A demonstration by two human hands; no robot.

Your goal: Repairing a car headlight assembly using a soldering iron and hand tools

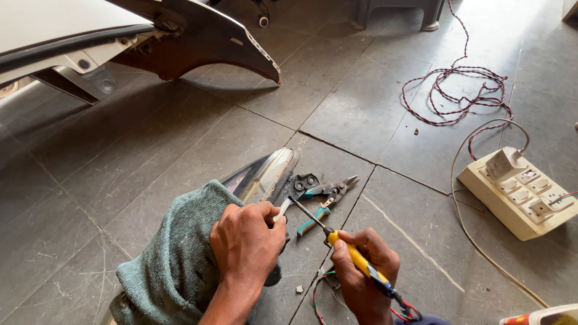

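My right hand (361, 274) is closed pen-style round the yellow handle of the soldering iron (337, 244), fingers low near the collar, its dark shaft running up-left to a tip that sits at the black broken edge of the lamp housing (265, 174). My left hand (247, 244) pinches a thin white plastic strip (281, 210) between thumb and forefinger, with its free end just beside the iron's tip. The heel of that hand rests on the grey-green towel (174, 265) that wraps the near end of the housing.

To do this well, I judge: keep the strip touching the seam, not the shaft, and let the tip bridge both so they soften together (a light drag, no stabbing). Keep the left fingertips back from the hot end. Lean weight through the towel so the housing cannot rock on the floor tiles (361, 102).

Blue-handled snips (322, 201) lie just beyond the joint, touching nothing I hold. The iron's red-and-green cord (404, 312) trails under my right wrist; it could tug the tip. The cream switch-and-socket board (521, 192) sits well apart to the right, twisted red-and-black wire (457, 96) coiled beyond it. A white car panel (72, 36) stands far left.
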